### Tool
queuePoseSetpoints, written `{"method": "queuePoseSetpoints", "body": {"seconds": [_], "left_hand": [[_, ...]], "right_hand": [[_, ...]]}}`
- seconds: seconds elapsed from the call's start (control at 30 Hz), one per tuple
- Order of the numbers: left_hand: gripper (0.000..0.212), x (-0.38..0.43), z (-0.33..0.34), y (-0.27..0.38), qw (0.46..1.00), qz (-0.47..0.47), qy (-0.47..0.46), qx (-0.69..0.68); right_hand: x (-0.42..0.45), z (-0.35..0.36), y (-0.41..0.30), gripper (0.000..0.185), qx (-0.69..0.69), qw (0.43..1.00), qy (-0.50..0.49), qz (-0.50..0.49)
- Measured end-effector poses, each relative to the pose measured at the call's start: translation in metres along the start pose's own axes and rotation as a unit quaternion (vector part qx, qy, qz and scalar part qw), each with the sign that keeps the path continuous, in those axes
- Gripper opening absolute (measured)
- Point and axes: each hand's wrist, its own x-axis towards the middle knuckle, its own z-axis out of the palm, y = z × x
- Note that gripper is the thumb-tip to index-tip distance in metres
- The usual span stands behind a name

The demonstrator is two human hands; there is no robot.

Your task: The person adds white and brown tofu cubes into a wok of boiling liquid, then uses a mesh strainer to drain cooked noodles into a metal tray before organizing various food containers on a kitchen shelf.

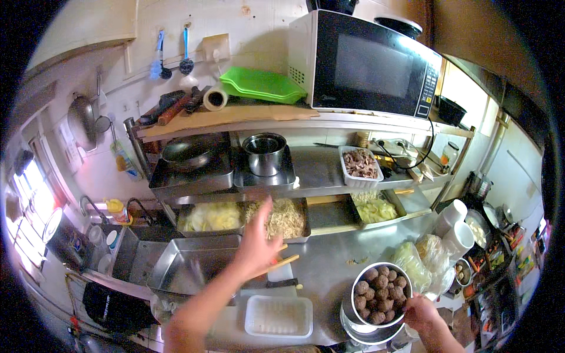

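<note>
My right hand grips the right side of a metal pot filled with several brown meatballs. The pot sits above a round, shiny metal base, partly hidden beneath it. My left hand reaches forward over the counter, fingers apart, in front of a metal tray of pale shredded food. Wooden sticks show beside its palm; whether the hand touches them is unclear. Nearer to me, a translucent plastic container lies on the steel counter.
A deep steel tray stands at the left by the sink. Trays of sliced vegetables line the counter's back, below a steel shelf holding a tub of meat pieces. Bagged food and white foam cups crowd the right. Above is a microwave.
</note>
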Motion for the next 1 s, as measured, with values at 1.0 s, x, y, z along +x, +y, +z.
{"method": "queuePoseSetpoints", "body": {"seconds": [1.0], "left_hand": [[0.033,-0.019,-0.036,-0.017,0.983,0.114,0.125,0.078]], "right_hand": [[-0.142,0.011,0.057,0.060,0.046,0.988,0.108,-0.097]]}}
